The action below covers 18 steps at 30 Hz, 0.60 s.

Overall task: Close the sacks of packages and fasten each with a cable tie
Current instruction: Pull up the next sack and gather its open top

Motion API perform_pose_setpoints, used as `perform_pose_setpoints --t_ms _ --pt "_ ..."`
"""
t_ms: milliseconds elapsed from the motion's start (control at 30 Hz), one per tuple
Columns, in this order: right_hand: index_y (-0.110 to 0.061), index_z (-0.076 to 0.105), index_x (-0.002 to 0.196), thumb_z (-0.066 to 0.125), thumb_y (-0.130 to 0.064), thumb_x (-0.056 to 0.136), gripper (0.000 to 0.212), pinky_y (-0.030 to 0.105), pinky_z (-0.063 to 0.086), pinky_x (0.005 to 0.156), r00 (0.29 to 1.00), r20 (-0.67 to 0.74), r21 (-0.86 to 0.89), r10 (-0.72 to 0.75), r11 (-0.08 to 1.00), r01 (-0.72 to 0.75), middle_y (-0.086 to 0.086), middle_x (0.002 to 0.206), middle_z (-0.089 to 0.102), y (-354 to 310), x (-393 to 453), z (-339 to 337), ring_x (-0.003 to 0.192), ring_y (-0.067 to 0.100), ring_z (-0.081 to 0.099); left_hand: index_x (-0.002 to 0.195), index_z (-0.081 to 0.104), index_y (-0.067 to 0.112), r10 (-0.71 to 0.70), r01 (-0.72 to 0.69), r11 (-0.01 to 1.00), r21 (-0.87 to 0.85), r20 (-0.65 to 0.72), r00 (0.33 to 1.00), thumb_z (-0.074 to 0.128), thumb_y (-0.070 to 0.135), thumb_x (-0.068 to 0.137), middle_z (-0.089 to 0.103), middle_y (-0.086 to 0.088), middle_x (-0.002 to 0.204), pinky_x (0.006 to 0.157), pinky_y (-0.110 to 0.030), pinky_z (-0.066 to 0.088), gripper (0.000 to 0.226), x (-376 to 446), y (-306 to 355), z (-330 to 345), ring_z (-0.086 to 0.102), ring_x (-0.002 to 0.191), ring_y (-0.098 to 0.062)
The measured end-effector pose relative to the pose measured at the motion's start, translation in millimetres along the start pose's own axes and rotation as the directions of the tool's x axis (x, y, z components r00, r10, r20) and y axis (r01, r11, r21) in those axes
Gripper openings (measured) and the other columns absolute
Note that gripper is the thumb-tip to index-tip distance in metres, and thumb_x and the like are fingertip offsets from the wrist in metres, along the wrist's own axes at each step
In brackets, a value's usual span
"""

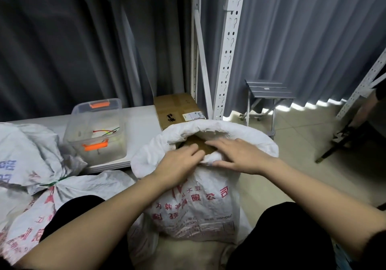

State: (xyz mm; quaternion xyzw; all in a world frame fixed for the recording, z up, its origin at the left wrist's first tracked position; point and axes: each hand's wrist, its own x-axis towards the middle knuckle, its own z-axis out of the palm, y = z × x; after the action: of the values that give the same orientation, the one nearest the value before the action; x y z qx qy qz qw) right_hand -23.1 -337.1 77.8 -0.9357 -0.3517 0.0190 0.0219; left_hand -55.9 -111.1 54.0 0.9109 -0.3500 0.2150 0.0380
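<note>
Pressing hands (177, 161) (238, 155), open sack (198, 203) rim, packages (200, 143)

1. An open white woven sack (196, 203) with red printing stood upright on the floor, its mouth rolled outward into a thick collar.
2. A brown cardboard package (199, 143) showed inside the mouth.
3. A second white sack (31, 155) lay to the left, its neck gathered and fastened with a green cable tie (55, 182).
4. Loose coloured cable ties (106, 132) lay in a clear plastic bin.
</note>
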Motion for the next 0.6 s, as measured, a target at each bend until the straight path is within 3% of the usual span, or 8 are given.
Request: perform_pose_setpoints --t_ms 67,133,233,300,400,500,567,600 --pt "-0.025 0.036 0.141 0.045 -0.048 0.096 0.051 0.035 0.036 0.09 0.999 0.026 -0.097 -0.047 0.994 0.049 0.001 0.135 0.052 -10.5 9.6 6.5 0.119 0.022 0.053 0.09 0.043 0.017 0.066 -0.061 0.993 0.098 -0.05 0.997 0.046 0.018 0.077 0.051 -0.003 0.082 0.036 -0.028 0.035 0.014 -0.6 7.5 0.5 0.053 0.065 -0.02" --pt "-0.019 0.046 0.131 0.044 -0.03 0.096 0.037 0.037 0.04 0.082 0.996 0.031 -0.198 -0.084 0.976 0.088 0.008 0.116 0.061 -12.5 13.8 15.5 0.101 0.03 0.06 0.091 0.044 0.016 0.021 -0.017 0.997 0.073 -0.054 0.998 0.052 0.015 0.077 0.051 -0.003 0.08 0.034 -0.031 0.039 0.016 -3.0 7.5 3.5 0.054 0.064 -0.02" --pt "-0.015 0.053 0.124 0.024 -0.027 0.086 0.049 0.041 0.049 0.068 0.988 -0.045 -0.251 -0.149 0.959 0.133 0.011 0.095 0.065 -11.5 9.5 20.3 0.077 0.035 0.063 0.102 0.053 0.011 -0.084 0.086 0.996 -0.023 0.095 0.992 0.067 0.01 0.071 0.056 -0.006 0.084 0.047 -0.036 0.048 0.034 -10.5 -0.3 7.7 0.059 0.07 -0.025" --pt "-0.013 0.056 0.12 0.015 -0.03 0.08 0.06 0.039 0.05 0.065 0.986 -0.057 -0.269 -0.159 0.953 0.138 0.01 0.09 0.065 -9.8 4.4 19.7 0.071 0.035 0.062 0.112 0.051 0.008 -0.14 0.142 0.99 0.003 0.196 0.971 0.06 0.011 0.078 0.061 -0.011 0.093 0.06 -0.039 0.048 0.035 -15.0 -7.6 6.2 0.061 0.079 -0.03" --pt "-0.013 0.054 0.123 0.011 -0.029 0.08 0.063 0.039 0.05 0.068 0.983 -0.067 -0.293 -0.171 0.945 0.145 0.008 0.091 0.064 -4.6 -0.9 18.9 0.072 0.034 0.061 0.117 0.045 0.007 -0.203 0.202 0.979 0.028 0.25 0.947 0.049 0.016 0.091 0.063 -0.014 0.103 0.066 -0.038 0.042 0.028 -22.4 -15.5 2.1 0.061 0.088 -0.033" --pt "-0.014 0.056 0.122 0.026 -0.025 0.082 0.051 0.035 0.05 0.054 0.973 -0.123 -0.303 -0.197 0.941 0.152 0.008 0.081 0.064 -1.8 -4.4 19.9 0.055 0.032 0.059 0.123 0.035 0.007 -0.323 0.337 0.94 0.059 0.474 0.819 0.046 0.019 0.094 0.061 -0.014 0.109 0.069 -0.036 0.039 0.034 -18.1 -19.2 -7.0 0.06 0.094 -0.032" --pt "-0.017 0.052 0.13 0.027 -0.027 0.086 0.052 0.036 0.049 0.057 0.975 -0.124 -0.295 -0.183 0.945 0.14 0.007 0.089 0.066 -0.2 -5.4 21.1 0.059 0.033 0.06 0.123 0.037 0.011 -0.384 0.393 0.912 0.12 0.589 0.711 0.053 0.027 0.091 0.061 -0.011 0.111 0.068 -0.034 0.04 0.039 -9.6 -24.7 -18.1 0.06 0.096 -0.029" --pt "-0.019 0.049 0.135 0.028 -0.028 0.089 0.051 0.036 0.049 0.06 0.979 -0.107 -0.294 -0.173 0.946 0.135 0.007 0.096 0.066 -1.1 -6.5 19.3 0.063 0.034 0.061 0.121 0.04 0.012 -0.386 0.343 0.92 0.189 0.589 0.71 0.055 0.029 0.09 0.062 -0.009 0.111 0.068 -0.034 0.041 0.038 -6.8 -27.5 -24.0 0.06 0.096 -0.028"
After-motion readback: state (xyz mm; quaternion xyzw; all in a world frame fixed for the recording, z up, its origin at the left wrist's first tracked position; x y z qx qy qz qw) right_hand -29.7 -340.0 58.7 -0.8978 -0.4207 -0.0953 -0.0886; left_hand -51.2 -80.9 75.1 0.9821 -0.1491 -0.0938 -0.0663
